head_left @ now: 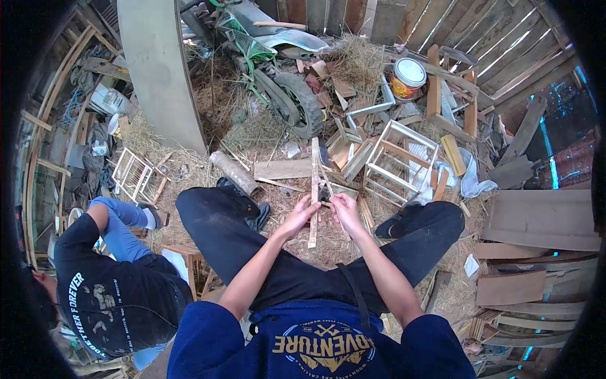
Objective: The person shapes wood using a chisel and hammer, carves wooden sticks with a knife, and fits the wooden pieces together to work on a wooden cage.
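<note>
Between my knees, my left hand (pixel 299 218) is closed around a narrow wooden strip (pixel 314 170), which runs lengthwise away from me. My right hand (pixel 347 213) is just to the right, its fingers pinched at the lower end of a thin wooden stick (pixel 326 179) that slants up toward the strip. A small dark object (pixel 324 195) shows between the two hands; I cannot make out what it is. Beyond my hands, a flat board (pixel 284 169) lies on the straw-covered ground.
A white wooden frame (pixel 404 165) lies right of my hands, near a paint bucket (pixel 409 77). A motorbike wheel (pixel 302 104) and a tall panel (pixel 158 69) stand ahead. Another person (pixel 120 290) sits close on my left. Stacked boards (pixel 536 221) lie at right.
</note>
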Demonstrator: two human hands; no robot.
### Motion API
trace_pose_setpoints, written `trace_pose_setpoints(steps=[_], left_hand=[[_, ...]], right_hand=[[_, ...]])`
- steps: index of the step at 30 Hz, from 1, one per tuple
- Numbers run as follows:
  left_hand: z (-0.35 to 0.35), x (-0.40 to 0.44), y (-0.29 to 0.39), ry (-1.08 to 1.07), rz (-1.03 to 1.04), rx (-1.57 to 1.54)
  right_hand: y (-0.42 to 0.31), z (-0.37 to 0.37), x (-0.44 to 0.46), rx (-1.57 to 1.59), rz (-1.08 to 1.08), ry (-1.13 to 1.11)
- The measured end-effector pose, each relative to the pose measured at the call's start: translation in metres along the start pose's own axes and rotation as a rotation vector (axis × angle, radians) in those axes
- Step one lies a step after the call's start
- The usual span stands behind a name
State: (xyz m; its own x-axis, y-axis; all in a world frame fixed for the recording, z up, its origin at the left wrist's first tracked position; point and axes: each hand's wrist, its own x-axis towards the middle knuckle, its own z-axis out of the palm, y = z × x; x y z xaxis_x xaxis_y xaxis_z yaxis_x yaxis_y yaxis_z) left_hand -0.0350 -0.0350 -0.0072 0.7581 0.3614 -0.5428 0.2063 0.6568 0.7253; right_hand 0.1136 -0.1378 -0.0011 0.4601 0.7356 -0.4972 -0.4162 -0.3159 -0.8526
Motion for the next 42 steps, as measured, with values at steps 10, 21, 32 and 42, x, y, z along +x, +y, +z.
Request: trace_pose_setpoints(steps=[10, 21, 32, 42], left_hand=[[0.004, 0.006, 0.019, 0.106, -0.053, -0.221], [-0.005, 0.01, 0.036, -0.13, -0.146, -0.708], [0.012, -0.006, 0.074, -0.032, 0.009, -0.247], [-0.004, 0.009, 0.056, 0.088, 0.329, 0.1]], right_hand=[[-0.017, 0.008, 0.006, 0.005, 0.182, -0.01], [-0.042, -0.003, -0.002, -0.339, -0.507, 0.021], [-0.04, -0.013, 0.014, -0.328, -0.474, 0.201], [-0.025, -0.026, 0.022, -0.416, -0.539, 0.238]])
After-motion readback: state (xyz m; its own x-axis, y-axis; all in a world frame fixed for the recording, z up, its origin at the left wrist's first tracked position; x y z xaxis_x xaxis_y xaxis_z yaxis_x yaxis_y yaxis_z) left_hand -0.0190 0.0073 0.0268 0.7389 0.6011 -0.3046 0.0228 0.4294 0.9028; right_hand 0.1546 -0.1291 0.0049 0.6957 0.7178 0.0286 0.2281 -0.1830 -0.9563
